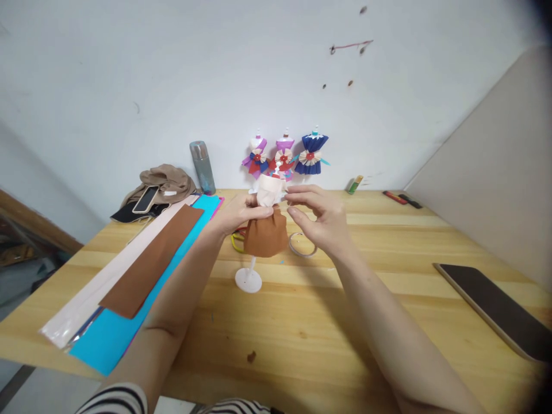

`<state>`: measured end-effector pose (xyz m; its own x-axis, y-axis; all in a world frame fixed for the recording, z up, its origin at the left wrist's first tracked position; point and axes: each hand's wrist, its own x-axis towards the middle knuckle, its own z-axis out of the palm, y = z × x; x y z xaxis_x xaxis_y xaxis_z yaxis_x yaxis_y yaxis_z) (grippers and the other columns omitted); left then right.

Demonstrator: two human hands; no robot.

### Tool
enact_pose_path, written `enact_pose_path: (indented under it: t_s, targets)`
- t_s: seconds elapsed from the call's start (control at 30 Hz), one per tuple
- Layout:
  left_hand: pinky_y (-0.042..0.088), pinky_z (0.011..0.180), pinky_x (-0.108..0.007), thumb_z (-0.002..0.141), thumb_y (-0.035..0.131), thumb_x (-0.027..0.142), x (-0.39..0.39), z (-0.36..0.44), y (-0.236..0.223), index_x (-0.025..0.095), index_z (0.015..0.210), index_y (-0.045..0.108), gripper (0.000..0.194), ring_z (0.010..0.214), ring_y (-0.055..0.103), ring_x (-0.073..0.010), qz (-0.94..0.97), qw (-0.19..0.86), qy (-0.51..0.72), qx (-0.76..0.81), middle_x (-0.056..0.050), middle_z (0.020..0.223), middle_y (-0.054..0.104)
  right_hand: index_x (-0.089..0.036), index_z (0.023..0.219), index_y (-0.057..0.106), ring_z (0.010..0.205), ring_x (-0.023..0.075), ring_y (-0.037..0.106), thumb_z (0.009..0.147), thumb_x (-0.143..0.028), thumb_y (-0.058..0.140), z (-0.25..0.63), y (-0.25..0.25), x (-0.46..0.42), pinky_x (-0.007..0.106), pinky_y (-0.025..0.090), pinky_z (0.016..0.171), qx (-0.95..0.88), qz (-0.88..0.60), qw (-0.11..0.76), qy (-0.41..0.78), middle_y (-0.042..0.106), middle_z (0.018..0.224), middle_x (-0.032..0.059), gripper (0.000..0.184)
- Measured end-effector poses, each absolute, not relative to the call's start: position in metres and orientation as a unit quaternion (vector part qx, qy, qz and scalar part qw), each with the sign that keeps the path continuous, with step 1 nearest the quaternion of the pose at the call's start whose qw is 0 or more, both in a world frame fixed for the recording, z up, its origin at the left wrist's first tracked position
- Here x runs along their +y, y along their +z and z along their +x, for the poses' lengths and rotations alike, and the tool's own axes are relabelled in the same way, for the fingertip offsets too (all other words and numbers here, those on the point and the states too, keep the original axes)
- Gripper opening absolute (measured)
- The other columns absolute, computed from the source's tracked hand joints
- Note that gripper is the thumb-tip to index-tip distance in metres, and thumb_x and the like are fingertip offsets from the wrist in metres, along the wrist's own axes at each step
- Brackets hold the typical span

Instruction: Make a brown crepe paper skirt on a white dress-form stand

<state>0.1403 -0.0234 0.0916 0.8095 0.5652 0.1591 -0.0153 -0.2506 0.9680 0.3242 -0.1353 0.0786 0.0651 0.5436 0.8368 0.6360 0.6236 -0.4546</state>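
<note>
A small white mannequin stand (249, 280) rests on the wooden table (302, 322), dressed in a brown paper skirt (266, 234) and a cream paper top (270, 191). My left hand (240, 215) is closed round the figure's waist, where skirt and top meet. My right hand (321, 217) hovers just right of the figure, thumb and fingers curved and slightly apart, fingertips touching the edge of the cream top. A tape ring (301, 246) lies under my right hand.
Sheets of crepe paper, brown (150, 261), cream and cyan (107, 336), lie at the left. Three dressed mannequins (284, 154) stand at the back by a grey bottle (202, 168). A phone on cloth (146, 198) and a tablet (495, 307) lie at the sides.
</note>
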Motion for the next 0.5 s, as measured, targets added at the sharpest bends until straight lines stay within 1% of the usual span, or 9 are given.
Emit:
enact_pose_path:
  t_s: [0.07,0.17,0.2,0.3,0.4,0.5]
  targets:
    - [0.050,0.089,-0.036,0.068,0.083,0.049,-0.022,0.138,0.093,0.011,0.083,0.076,0.042,0.095,0.070,-0.0270,0.744,0.591,0.262,0.169,-0.008,0.087,0.076,-0.026,0.098,0.076,0.107,0.0256,0.070,0.090,-0.028,0.065,0.326,0.078,-0.135,0.045,0.060,0.090,-0.675,-0.416,0.609,0.023,0.073,0.117,0.0087,0.014]
    - [0.050,0.094,-0.038,0.069,0.083,0.049,-0.018,0.134,0.095,0.011,0.087,0.077,0.042,0.097,0.070,-0.0274,0.731,0.605,0.280,0.142,-0.010,0.091,0.077,-0.026,0.097,0.077,0.103,0.0243,0.070,0.090,-0.028,0.065,0.326,0.076,-0.135,0.039,0.062,0.077,-0.654,-0.401,0.634,0.098,0.072,0.120,0.0093,0.014]
    - [0.049,0.095,-0.038,0.070,0.083,0.048,-0.016,0.133,0.096,0.011,0.088,0.077,0.042,0.098,0.071,-0.0273,0.732,0.605,0.282,0.138,-0.011,0.093,0.077,-0.026,0.096,0.077,0.104,0.0247,0.070,0.089,-0.027,0.066,0.326,0.076,-0.135,0.038,0.061,0.076,-0.650,-0.400,0.637,0.108,0.072,0.119,0.0092,0.013]
    - [0.050,0.092,-0.037,0.070,0.082,0.048,-0.013,0.127,0.099,0.011,0.088,0.078,0.041,0.095,0.071,-0.0265,0.743,0.591,0.281,0.139,-0.010,0.092,0.078,-0.027,0.091,0.078,0.111,0.0263,0.068,0.087,-0.023,0.068,0.324,0.076,-0.134,0.042,0.059,0.086,-0.656,-0.390,0.638,0.106,0.074,0.116,0.0083,0.011]
    - [0.050,0.089,-0.035,0.070,0.082,0.048,-0.014,0.122,0.102,0.011,0.087,0.078,0.040,0.093,0.070,-0.0257,0.752,0.580,0.273,0.150,-0.009,0.088,0.077,-0.028,0.087,0.079,0.107,0.0252,0.071,0.087,-0.021,0.067,0.323,0.074,-0.132,0.047,0.055,0.097,-0.668,-0.380,0.633,0.097,0.078,0.110,0.0062,0.014]
    - [0.049,0.088,-0.034,0.068,0.084,0.046,-0.015,0.119,0.106,0.011,0.081,0.078,0.038,0.092,0.069,-0.0252,0.756,0.569,0.271,0.176,-0.008,0.083,0.076,-0.029,0.083,0.081,0.101,0.0240,0.073,0.085,-0.022,0.069,0.325,0.072,-0.130,0.044,0.054,0.096,-0.663,-0.364,0.642,0.128,0.080,0.102,0.0039,0.014]
